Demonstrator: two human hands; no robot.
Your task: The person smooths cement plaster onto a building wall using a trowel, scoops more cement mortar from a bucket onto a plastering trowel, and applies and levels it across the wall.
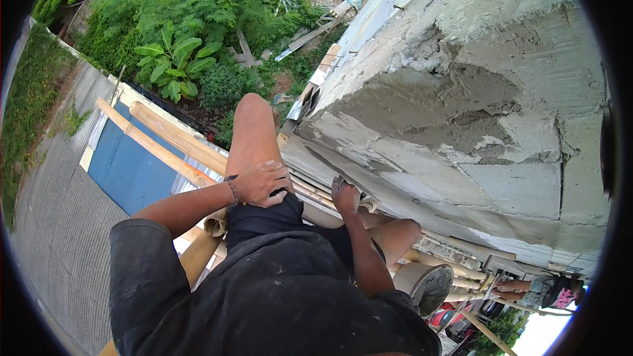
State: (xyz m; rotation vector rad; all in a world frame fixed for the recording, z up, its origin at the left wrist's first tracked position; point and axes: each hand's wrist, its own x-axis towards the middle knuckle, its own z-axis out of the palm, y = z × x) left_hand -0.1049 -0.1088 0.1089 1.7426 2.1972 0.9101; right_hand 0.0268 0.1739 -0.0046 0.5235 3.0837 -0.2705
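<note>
My left hand lies on my bent left thigh, by the hem of the black shorts. Its fingers are spread a little and hold nothing; pale dust coats them. In my closed right hand is what looks like a plastering trowel, its long, dark grey blade seen almost edge-on along the lower part of the block wall. The hand hides the handle. A broad patch of damp grey mortar covers part of the wall, rough and uneven toward its right side.
Bamboo poles run beneath and beside me as scaffolding. A bucket with grey mix stands by my right knee. Another person is farther along the wall at the right. Below lie a blue panel, a corrugated roof and green bushes.
</note>
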